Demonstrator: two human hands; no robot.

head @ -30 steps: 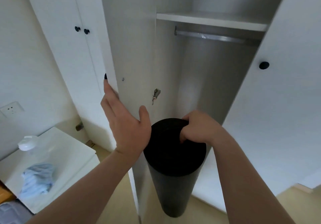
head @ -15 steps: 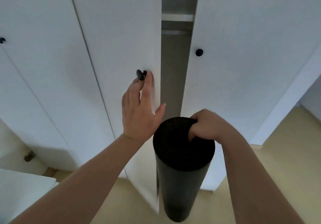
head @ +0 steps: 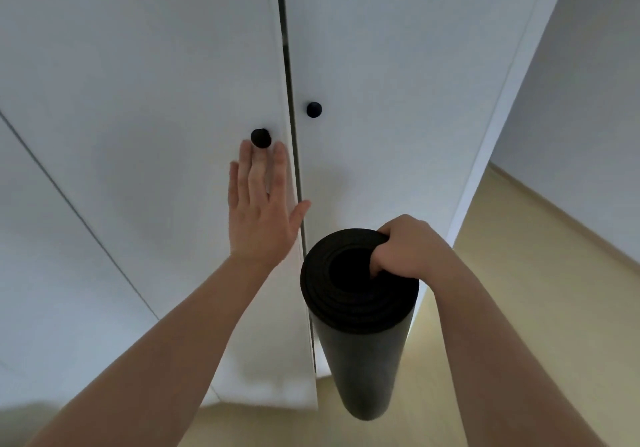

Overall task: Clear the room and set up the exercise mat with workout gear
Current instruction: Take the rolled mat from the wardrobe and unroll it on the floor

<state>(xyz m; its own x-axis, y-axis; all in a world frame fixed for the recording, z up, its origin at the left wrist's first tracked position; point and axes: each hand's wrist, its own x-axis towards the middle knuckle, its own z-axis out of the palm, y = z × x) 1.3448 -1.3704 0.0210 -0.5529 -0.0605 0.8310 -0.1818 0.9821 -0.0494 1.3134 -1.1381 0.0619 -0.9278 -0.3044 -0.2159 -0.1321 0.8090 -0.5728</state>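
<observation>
Right hand (head: 412,249) is gripping the rolled exercise mat (head: 360,311) at its top rim, fingers hooked into the hollow core — the roll is hanging upright at about 5 o'clock, clear of the floor (head: 526,308). Mat: matte black, foam-like, coiled layers showing at the end. Left hand (head: 259,211) is lying flat and open against the left wardrobe door (head: 156,100), fingertips just below its round black knob (head: 260,138) at 12 o'clock. Doors are meeting at a thin seam; smooth white panels. Judging progress: mat is fetched, wardrobe nearly shut — unrolling and gear are waiting.
</observation>
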